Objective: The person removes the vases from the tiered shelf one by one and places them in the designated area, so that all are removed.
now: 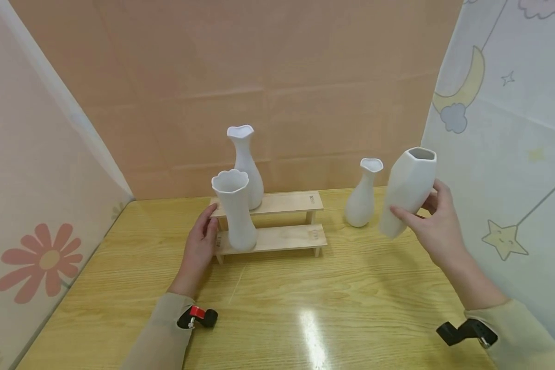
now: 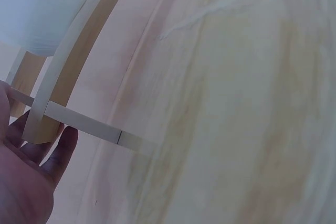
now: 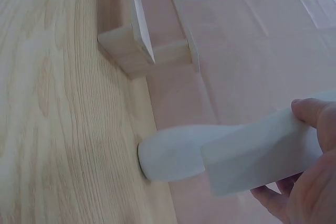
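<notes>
My right hand (image 1: pixel 439 226) grips a faceted white vase (image 1: pixel 409 185) by its side, thumb in front and fingers behind. The vase leans, its mouth up and to the right, and its base overlaps the table in the head view. My left hand (image 1: pixel 200 246) holds the left end of a two-step wooden stand (image 1: pixel 287 236), with fingers (image 2: pixel 63 150) behind its end piece. On the lower step stands a white vase with a scalloped rim (image 1: pixel 238 216). Behind it, a slender white vase with a wavy rim (image 1: pixel 250 174) is on the upper step.
A smaller white bulb-shaped vase (image 1: pixel 363 200) stands on the wooden table (image 1: pixel 277 298), between the stand and the faceted vase. A pinkish-brown backdrop (image 1: pixel 305 128) rises behind. Patterned sheets bound the left (image 1: pixel 41 154) and right (image 1: pixel 513 169) sides.
</notes>
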`<move>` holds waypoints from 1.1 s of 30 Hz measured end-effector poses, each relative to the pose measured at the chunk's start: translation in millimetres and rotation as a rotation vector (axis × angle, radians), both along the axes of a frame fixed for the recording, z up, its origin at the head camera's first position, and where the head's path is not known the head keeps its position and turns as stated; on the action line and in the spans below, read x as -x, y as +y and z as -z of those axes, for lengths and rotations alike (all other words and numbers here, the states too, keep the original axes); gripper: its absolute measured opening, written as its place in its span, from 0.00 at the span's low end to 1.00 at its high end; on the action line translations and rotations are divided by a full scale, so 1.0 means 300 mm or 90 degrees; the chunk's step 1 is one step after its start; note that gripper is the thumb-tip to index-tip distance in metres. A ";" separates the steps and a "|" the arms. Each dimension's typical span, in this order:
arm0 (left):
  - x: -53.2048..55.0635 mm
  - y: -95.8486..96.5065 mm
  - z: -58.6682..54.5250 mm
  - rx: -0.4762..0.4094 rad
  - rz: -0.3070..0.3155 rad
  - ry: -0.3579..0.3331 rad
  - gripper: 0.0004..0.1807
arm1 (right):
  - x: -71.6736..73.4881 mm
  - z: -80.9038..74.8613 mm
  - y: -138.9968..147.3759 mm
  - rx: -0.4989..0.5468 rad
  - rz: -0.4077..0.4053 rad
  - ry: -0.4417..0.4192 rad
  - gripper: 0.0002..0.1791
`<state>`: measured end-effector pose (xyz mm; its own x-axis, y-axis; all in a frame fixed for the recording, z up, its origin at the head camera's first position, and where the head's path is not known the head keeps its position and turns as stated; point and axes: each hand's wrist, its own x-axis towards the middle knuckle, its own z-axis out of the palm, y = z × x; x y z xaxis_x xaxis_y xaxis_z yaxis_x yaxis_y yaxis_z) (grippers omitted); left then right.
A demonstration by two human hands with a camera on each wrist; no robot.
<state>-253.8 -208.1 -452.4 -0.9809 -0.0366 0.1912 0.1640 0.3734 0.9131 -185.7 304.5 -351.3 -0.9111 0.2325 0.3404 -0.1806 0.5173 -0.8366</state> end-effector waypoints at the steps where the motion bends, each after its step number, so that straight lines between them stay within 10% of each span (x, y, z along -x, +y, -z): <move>1: 0.000 -0.001 0.000 0.000 0.001 0.000 0.30 | 0.007 0.002 0.008 0.001 0.006 -0.004 0.53; 33: 0.003 0.002 0.002 0.004 0.005 0.001 0.29 | 0.229 0.150 0.159 0.024 0.056 -0.126 0.62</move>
<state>-254.8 -207.6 -453.0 -0.9810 -0.0280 0.1922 0.1677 0.3773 0.9108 -254.5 352.1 -396.4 -0.9349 0.3231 0.1470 0.0332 0.4919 -0.8700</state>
